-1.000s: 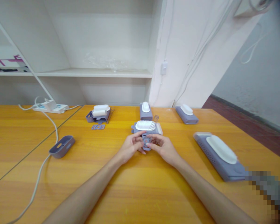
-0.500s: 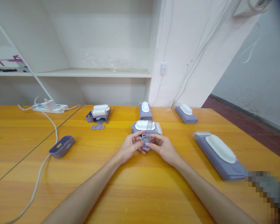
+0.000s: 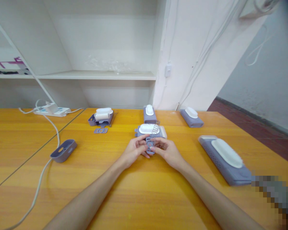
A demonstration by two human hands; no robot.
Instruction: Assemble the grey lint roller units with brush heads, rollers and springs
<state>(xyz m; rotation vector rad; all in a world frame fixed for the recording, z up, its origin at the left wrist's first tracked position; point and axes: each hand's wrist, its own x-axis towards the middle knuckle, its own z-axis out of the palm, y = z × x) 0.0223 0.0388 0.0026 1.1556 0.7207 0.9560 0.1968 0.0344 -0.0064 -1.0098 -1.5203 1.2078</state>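
Observation:
Between my two hands is a small flat grey-purple plastic plate (image 3: 150, 145) with cut-outs. My left hand (image 3: 135, 150) pinches its left side, and my right hand (image 3: 166, 150) grips the right side with the thumb on its face. A coiled metal spring (image 3: 155, 128) rises from the plate's top end and leans to the right. Just behind lies a grey-purple case with a white bristled brush head (image 3: 146, 128), partly covered by the spring and my fingers. How the spring joins the plate is too small to tell.
Similar cases stand at the back middle (image 3: 150, 116), back right (image 3: 192, 117) and near right (image 3: 225, 159). At back left sit case parts (image 3: 103, 118) with another spring and a flat plate (image 3: 100, 130). A hollow cap (image 3: 64, 150) lies left, by a white cable (image 3: 39, 185) and power strip (image 3: 60, 111).
The spring has swung from nearly upright to a lean toward the right, its top end slightly higher. Both hands keep their hold on the plate in the same place.

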